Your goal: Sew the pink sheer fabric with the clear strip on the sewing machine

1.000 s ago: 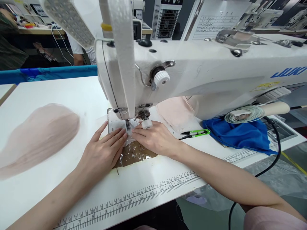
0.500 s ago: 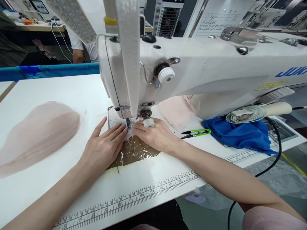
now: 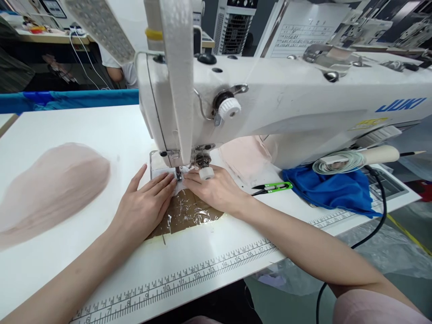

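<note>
Head view: both hands' fingers (image 3: 158,184) flat, together, on white fabric (image 3: 164,174) under sewing machine (image 3: 270,103).

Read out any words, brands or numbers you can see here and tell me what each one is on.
"JUKI", blue letters on the white sewing machine arm, at.
Numbers on the printed ruler along the table's front edge: "6", "7", "8", "9", "10" through about "17".
Yellow sticker under the brand: too blurred to read.
Paper chart behind the machine: print too small to read.
</note>
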Demonstrator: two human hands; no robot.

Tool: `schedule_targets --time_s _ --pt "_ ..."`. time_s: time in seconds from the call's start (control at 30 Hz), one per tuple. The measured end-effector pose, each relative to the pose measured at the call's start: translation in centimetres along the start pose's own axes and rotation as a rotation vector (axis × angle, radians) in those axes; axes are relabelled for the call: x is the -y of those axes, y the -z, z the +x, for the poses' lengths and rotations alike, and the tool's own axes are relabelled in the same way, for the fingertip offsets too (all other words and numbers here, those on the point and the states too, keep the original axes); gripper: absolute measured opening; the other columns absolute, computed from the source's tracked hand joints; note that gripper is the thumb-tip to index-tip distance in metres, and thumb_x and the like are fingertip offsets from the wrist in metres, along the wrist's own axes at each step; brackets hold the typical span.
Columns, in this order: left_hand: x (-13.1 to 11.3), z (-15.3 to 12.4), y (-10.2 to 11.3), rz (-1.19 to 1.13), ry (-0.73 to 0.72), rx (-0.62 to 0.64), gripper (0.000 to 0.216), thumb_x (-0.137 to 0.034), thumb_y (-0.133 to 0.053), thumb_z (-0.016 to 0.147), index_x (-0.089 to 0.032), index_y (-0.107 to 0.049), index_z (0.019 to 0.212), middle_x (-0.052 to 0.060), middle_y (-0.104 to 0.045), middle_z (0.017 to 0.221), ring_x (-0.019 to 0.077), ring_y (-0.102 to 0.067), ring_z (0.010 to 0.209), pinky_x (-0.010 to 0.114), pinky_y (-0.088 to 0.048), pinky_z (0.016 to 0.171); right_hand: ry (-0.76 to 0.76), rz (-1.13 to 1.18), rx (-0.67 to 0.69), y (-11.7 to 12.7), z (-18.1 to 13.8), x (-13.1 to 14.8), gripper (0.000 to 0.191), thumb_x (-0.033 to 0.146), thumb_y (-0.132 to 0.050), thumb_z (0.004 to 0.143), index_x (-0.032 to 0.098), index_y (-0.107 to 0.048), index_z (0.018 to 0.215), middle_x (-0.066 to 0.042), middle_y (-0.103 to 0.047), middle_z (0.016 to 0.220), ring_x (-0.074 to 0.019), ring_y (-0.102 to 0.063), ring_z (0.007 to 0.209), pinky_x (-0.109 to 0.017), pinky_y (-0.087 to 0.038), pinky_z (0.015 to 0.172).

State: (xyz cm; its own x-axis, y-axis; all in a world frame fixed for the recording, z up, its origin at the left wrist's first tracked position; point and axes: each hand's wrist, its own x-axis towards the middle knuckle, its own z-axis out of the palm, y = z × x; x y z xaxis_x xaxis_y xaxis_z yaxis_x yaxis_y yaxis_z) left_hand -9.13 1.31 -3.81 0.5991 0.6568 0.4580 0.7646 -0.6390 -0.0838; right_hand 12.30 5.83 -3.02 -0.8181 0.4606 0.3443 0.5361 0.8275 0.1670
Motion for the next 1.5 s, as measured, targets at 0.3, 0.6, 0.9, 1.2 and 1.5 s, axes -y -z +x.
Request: schedule_targets --time_s 0.3,0.6,0.9,1.2,1.5 --pt "-0.1 0.2 0.1 -0.01 0.013 -0.001 0.033 -0.019 -0.041 0.1 -0.014 -0.062 0.125 0.011 -0.067 0.124 0.0267 -0.064 0.117 0.058 -0.032 0.115 0.005 -0.019 -0.009 0.0 0.1 -0.1 0.026 0.004 -0.047 0.095 0.014 -0.07 0.09 -0.005 -0.076 0.094 -0.0171 -0.067 0.088 -0.031 -0.049 0.079" --pt "-0.1 0.2 0.2 0.013 0.003 0.007 0.034 -0.021 -0.041 0.101 -0.01 -0.063 0.124 0.012 -0.067 0.125 0.0272 -0.063 0.118 0.054 -0.03 0.117 -0.001 -0.011 -0.042 0.0 0.0 -0.1 0.03 -0.001 -0.044 0.093 0.013 -0.07 0.088 -0.006 -0.075 0.092 -0.0163 -0.064 0.083 -0.031 -0.048 0.081" --pt "0.1 0.1 0.2 0.042 0.019 0.051 0.041 -0.03 -0.042 0.1 -0.005 -0.059 0.128 0.016 -0.064 0.13 0.0281 -0.06 0.122 0.051 -0.029 0.117 -0.025 -0.019 -0.076 -0.2 0.0 -0.2 0.03 -0.001 -0.045 0.091 0.014 -0.069 0.083 -0.006 -0.073 0.088 -0.0156 -0.062 0.08 -0.03 -0.047 0.078" --pt "-0.9 0.3 2.9 0.048 -0.115 -0.106 0.018 -0.028 -0.063 0.09 -0.012 -0.068 0.097 0.004 -0.071 0.073 0.0172 -0.062 0.059 0.036 -0.045 0.066 0.016 0.078 -0.295 0.3 -0.6 0.9 0.024 0.006 -0.046 0.082 0.017 -0.066 0.073 0.001 -0.071 0.071 -0.0142 -0.059 0.067 -0.03 -0.044 0.074" --pt "0.1 0.3 2.8 -0.005 -0.031 -0.069 0.019 -0.018 -0.055 0.092 -0.015 -0.067 0.106 0.006 -0.074 0.094 0.022 -0.068 0.083 0.04 -0.045 0.079 -0.025 0.118 -0.248 0.9 -0.5 2.7 0.024 0.004 -0.045 0.088 0.014 -0.066 0.081 -0.002 -0.07 0.077 -0.0151 -0.062 0.074 -0.029 -0.044 0.07"
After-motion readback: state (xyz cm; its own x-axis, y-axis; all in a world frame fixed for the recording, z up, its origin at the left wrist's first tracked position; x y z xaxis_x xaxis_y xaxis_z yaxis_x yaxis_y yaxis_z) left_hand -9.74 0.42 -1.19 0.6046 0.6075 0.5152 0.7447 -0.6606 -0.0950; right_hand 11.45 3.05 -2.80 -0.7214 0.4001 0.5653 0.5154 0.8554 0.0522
